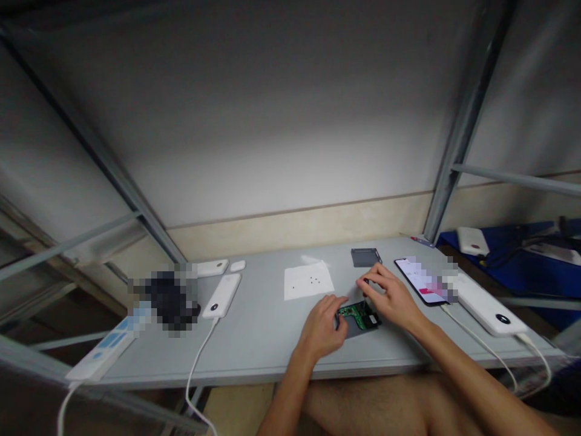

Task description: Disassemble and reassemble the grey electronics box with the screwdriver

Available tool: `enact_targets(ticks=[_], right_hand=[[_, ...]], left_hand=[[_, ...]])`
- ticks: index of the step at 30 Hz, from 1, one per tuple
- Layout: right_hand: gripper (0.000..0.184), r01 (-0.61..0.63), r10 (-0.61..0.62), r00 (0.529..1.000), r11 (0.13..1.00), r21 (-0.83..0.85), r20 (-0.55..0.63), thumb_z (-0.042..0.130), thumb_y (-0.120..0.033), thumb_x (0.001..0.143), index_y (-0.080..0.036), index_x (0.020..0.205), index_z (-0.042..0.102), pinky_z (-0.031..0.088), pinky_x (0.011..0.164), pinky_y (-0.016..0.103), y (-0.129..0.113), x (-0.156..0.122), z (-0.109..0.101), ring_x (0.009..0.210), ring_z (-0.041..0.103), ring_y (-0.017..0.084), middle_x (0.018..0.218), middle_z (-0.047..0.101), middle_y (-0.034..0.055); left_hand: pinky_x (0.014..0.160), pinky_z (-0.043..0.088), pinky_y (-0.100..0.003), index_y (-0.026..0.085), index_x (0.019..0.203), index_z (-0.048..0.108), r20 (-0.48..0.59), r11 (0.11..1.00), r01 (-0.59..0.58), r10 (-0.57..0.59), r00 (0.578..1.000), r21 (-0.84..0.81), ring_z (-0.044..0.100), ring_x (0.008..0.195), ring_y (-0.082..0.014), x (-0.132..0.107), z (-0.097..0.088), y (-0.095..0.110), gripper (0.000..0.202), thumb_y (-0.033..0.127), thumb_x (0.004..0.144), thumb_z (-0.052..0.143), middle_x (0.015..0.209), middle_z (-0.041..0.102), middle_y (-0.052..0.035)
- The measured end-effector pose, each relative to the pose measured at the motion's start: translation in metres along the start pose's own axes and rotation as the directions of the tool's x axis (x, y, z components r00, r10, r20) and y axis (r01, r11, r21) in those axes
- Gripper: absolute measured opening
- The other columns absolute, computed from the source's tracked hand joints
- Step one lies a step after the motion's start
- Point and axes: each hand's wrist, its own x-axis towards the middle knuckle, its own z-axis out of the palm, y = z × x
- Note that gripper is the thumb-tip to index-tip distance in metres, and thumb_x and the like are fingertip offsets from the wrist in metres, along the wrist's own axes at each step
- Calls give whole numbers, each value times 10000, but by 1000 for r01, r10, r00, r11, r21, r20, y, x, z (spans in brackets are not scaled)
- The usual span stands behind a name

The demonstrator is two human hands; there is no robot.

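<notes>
The left hand (322, 327) and right hand (390, 297) work close together over a green circuit board (356, 313), which lies near the front edge of the grey surface (258, 348), within easy reach of both. The board sits in or on a dark flat casing (358, 327), tilted slightly on the surface. The left grip is closed on the near-left edge of the board, with the fingertips curled against it, and this looks like a steadying hold that keeps the board from sliding. The right hand arches above the far side, its fingertips (365, 281) drawn together just past the board; a small dark thing may be pinched there, but it is too small to tell, so I cannot say whether that grip holds anything. Just beyond lies a dark grey rectangular plate (365, 257), apparently set aside within reach. To its left, a sheet of white paper (308, 280) carries a few small dark specks, and the pale sheet seems chosen so that tiny parts stand out and do not get lost. A phone (420, 280) lies lit to the right of the hands, angled toward the person as if for easy viewing, its screen partly blurred out. White power banks (485, 306) and (221, 295) lie to either side, their cables trailing over the front edge.
</notes>
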Motion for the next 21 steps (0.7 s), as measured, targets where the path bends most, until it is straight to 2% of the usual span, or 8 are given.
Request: enact_targets(ticks=[4, 7, 11, 15, 18, 21], right_hand=[[442, 66, -80, 997, 929, -364, -24, 499, -509, 1031, -216, 761, 689, 394, 747, 328, -1, 1, -1, 751, 601, 213, 769, 609, 53], [496, 84, -104, 995, 843, -532, -7, 472, -500, 1047, -215, 682, 652, 343, 699, 326, -2, 3, 0, 667, 588, 201, 680, 634, 50], [535, 54, -76, 997, 766, -641, -7, 462, -490, 1054, -206, 644, 655, 316, 681, 329, -6, 5, 3, 634, 621, 202, 665, 702, 69], [581, -24, 5, 1000, 697, -717, -29, 441, -485, 1060, -197, 631, 706, 345, 693, 336, -17, 7, 8, 626, 671, 225, 652, 741, 102], [586, -96, 101, 994, 633, -768, -41, 434, -474, 1058, -189, 677, 776, 376, 688, 344, -26, 10, 11, 616, 696, 241, 654, 757, 140], [555, -129, 148, 988, 585, -801, -50, 429, -420, 1056, -168, 747, 816, 401, 674, 346, -32, 11, 15, 624, 715, 251, 691, 772, 171]], left_hand=[[1023, 537, -451, 188, 1241, 634, -18, 999, -26, 27, 999, 28, 636, 1040, -253, -1, 0, 0, 417, 95, 853, 516, 1098, 701, -93], [969, 555, -430, 190, 1212, 641, -20, 999, -42, 42, 999, 24, 633, 1002, -248, -1, -1, 0, 390, 89, 859, 508, 1057, 701, -87], [944, 551, -414, 202, 1198, 638, -2, 998, -52, 52, 999, 22, 616, 994, -243, -1, -2, 1, 381, 75, 870, 492, 1039, 691, -74], [934, 545, -398, 211, 1182, 633, 17, 998, -55, 55, 998, 27, 604, 1002, -239, -1, -2, 0, 383, 62, 860, 489, 1027, 672, -65], [947, 541, -398, 209, 1173, 633, 22, 997, -59, 58, 998, 41, 604, 1009, -241, -1, -2, 0, 369, 72, 860, 493, 1015, 658, -66], [944, 546, -400, 206, 1172, 636, 17, 997, -57, 56, 998, 54, 608, 1012, -246, -1, -2, 0, 357, 88, 864, 500, 1013, 654, -74]])
